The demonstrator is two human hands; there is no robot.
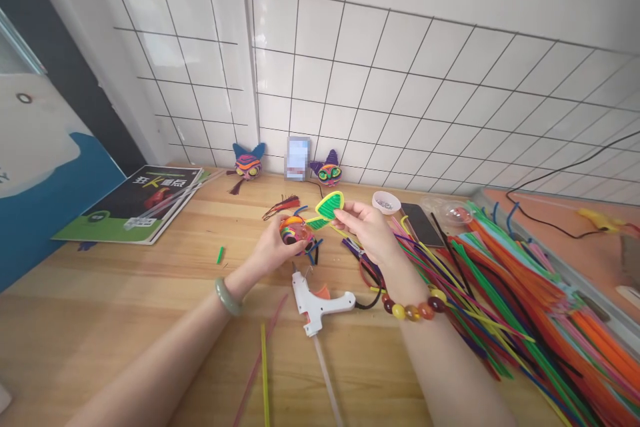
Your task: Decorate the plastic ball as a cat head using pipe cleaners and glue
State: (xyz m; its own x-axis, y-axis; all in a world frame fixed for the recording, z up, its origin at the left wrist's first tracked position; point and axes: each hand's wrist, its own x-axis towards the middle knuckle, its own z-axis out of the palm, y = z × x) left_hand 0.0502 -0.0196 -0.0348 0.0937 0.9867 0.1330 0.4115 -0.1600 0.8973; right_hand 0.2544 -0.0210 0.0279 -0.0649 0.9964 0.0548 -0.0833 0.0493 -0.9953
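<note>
Near the middle of the wooden table, my left hand (pixel 275 243) is closed around a multicoloured striped ball-shaped piece (pixel 294 229). My right hand (pixel 364 225) pinches a green ear-shaped piece with a yellow rim (pixel 330 205) between thumb and fingers. A second green and yellow piece (pixel 317 222) shows just below it, beside the striped ball; whether it is attached there I cannot tell. Under my hands lies a white glue gun (pixel 320 303), its nozzle pointing up toward the ball and a glue stick out of its back end.
Two finished-looking animal heads (pixel 248 163) (pixel 329 170) and a phone-like screen (pixel 298 159) stand by the tiled wall. Pipe cleaners (pixel 545 307) spread over the right side. A pink bowl (pixel 386 202) and dark phone (pixel 421 225) lie behind; a magazine (pixel 145 203) is left.
</note>
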